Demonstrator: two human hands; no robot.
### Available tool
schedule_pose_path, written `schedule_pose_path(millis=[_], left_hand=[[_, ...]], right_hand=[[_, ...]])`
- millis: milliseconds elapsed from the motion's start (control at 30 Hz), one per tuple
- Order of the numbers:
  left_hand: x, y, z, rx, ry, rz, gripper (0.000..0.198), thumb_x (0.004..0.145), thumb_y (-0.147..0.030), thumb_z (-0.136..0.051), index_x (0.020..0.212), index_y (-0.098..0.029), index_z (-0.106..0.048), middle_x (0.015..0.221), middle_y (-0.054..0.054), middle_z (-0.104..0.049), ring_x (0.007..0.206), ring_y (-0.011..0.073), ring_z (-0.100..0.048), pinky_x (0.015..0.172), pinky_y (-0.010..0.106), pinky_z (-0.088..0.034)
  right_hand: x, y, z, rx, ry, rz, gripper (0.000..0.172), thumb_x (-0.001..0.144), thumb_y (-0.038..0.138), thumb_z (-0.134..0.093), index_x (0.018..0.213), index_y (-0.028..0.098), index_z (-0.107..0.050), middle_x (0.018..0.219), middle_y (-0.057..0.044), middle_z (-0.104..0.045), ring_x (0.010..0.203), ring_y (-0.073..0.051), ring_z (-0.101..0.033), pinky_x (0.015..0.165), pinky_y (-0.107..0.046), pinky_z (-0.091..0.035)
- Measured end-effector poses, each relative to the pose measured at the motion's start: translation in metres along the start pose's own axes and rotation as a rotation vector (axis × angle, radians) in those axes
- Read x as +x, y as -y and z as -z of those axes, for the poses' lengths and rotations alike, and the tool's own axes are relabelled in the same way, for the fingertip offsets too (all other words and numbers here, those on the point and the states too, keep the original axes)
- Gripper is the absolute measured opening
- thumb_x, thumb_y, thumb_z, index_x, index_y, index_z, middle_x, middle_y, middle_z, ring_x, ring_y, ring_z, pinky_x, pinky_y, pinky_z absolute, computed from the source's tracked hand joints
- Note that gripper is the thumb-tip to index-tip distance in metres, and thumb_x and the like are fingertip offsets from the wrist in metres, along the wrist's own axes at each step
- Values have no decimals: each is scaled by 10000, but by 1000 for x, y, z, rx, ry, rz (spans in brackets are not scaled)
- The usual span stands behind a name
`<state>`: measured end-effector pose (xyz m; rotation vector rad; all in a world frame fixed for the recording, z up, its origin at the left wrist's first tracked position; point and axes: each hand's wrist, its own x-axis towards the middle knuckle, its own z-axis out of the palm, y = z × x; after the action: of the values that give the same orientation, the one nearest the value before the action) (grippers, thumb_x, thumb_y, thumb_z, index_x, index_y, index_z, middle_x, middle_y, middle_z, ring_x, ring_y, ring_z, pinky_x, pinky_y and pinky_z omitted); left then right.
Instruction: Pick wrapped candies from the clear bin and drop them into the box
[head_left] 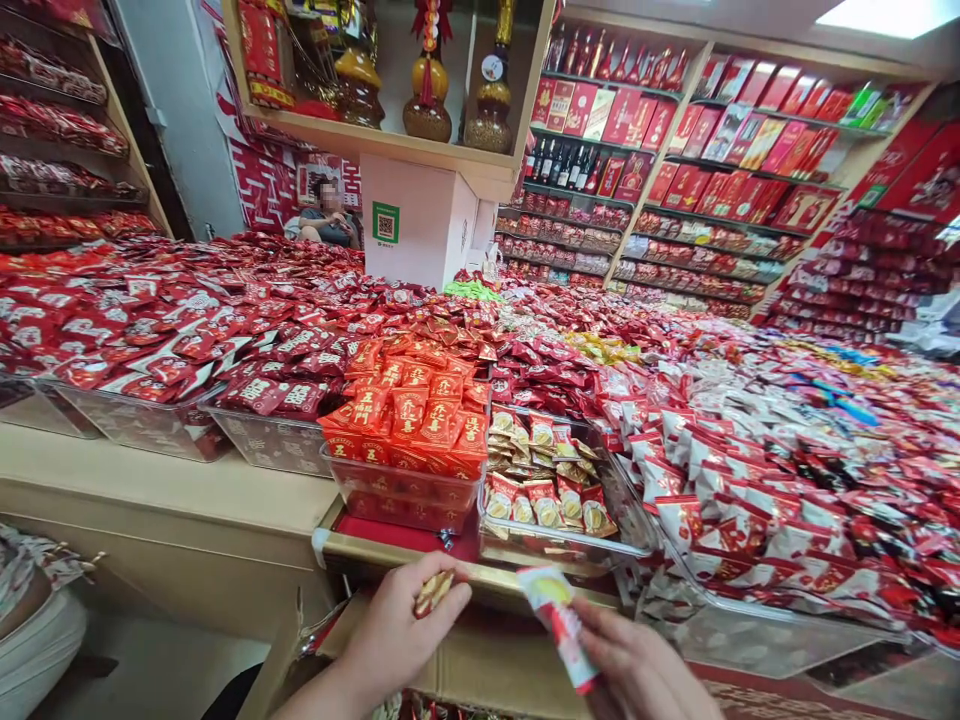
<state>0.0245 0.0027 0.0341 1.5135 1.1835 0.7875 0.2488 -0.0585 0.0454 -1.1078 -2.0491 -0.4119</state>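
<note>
My left hand [394, 630] is low at the bottom centre, fingers curled round a small gold-wrapped candy [433, 592]. My right hand [637, 665] is beside it at the lower right, pinching a white, yellow and red candy packet [559, 615] that sticks up from its fingers. Both hands hover just in front of a clear bin [570, 545] partly filled with gold-and-red wrapped sweets [544, 500]. Left of it, a clear bin [405, 495] is heaped with orange-red packets [420, 415].
A wide counter [172, 490] carries many clear bins of red-wrapped candies stretching back and right. Shelves of red gift boxes [712, 150] and bottles line the back wall. A person sits behind the counter [328, 220]. A pink pillar [420, 225] with a QR code stands centre.
</note>
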Motion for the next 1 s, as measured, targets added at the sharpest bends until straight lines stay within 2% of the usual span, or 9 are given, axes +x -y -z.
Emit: schedule_pose_path(millis=[33, 67, 133, 200, 300, 467, 700, 833, 1000], left_hand=[[1, 4, 4, 17, -24, 5, 216, 749, -380, -512, 800, -177, -565, 654, -14, -551, 626, 143, -529, 618, 235, -432], [2, 9, 7, 8, -43, 21, 214, 747, -375, -512, 800, -174, -559, 664, -13, -552, 621, 142, -530, 617, 235, -433], [3, 16, 10, -29, -62, 54, 208, 744, -365, -509, 805, -169, -549, 680, -15, -546, 616, 141, -532, 610, 233, -432], [3, 19, 10, -18, -64, 56, 199, 741, -354, -511, 808, -171, -550, 683, -18, -544, 632, 146, -538, 620, 234, -424], [0, 19, 9, 13, -47, 39, 189, 748, -349, -495, 796, -175, -551, 661, -22, -542, 633, 154, -540, 616, 236, -407], [-4, 18, 10, 45, -46, 37, 179, 753, -331, -478, 792, -170, -546, 634, -25, -524, 620, 150, -513, 600, 231, -381], [-5, 20, 9, 113, -8, 0, 157, 749, -309, -473, 747, -171, -549, 606, -34, -485, 591, 127, -448, 560, 213, -337], [-3, 23, 9, 97, 1, 16, 149, 740, -304, -478, 747, -171, -545, 590, -42, -466, 578, 122, -431, 542, 212, -324], [-3, 26, 9, 45, 17, 40, 136, 743, -294, -468, 771, -175, -528, 632, -33, -497, 618, 133, -475, 590, 234, -352]], right_hand=[[14, -14, 9, -94, 36, 65, 217, 744, 232, -528, 956, 215, -578, 934, -52, -668, 795, -153, -630, 656, -208, -500], [32, -27, 16, -191, 50, 51, 196, 752, 235, -512, 935, 203, -574, 944, -60, -661, 804, -157, -624, 667, -222, -492], [71, -50, 22, -375, 128, -80, 161, 782, 228, -449, 879, 185, -570, 882, -73, -668, 751, -172, -619, 630, -259, -471], [107, -69, 16, -553, 321, -214, 153, 782, 215, -428, 780, 185, -579, 716, -70, -664, 684, -203, -602, 571, -287, -425], [140, -93, -8, -717, 512, -281, 169, 759, 170, -425, 697, 180, -582, 587, -78, -632, 677, -237, -588, 536, -295, -349], [137, -117, -39, -718, 696, -283, 219, 751, 115, -398, 717, 176, -606, 692, -93, -665, 763, -256, -587, 626, -332, -318], [140, -126, -40, -649, 964, -192, 196, 707, 114, -448, 741, 148, -638, 788, -105, -678, 819, -266, -565, 604, -304, -332], [145, -128, -44, -660, 1002, -131, 182, 696, 130, -476, 747, 135, -650, 769, -120, -681, 825, -271, -561, 591, -293, -350], [140, -138, -44, -663, 1021, -157, 150, 627, 131, -549, 741, 145, -645, 792, -103, -678, 817, -252, -569, 626, -290, -376]])
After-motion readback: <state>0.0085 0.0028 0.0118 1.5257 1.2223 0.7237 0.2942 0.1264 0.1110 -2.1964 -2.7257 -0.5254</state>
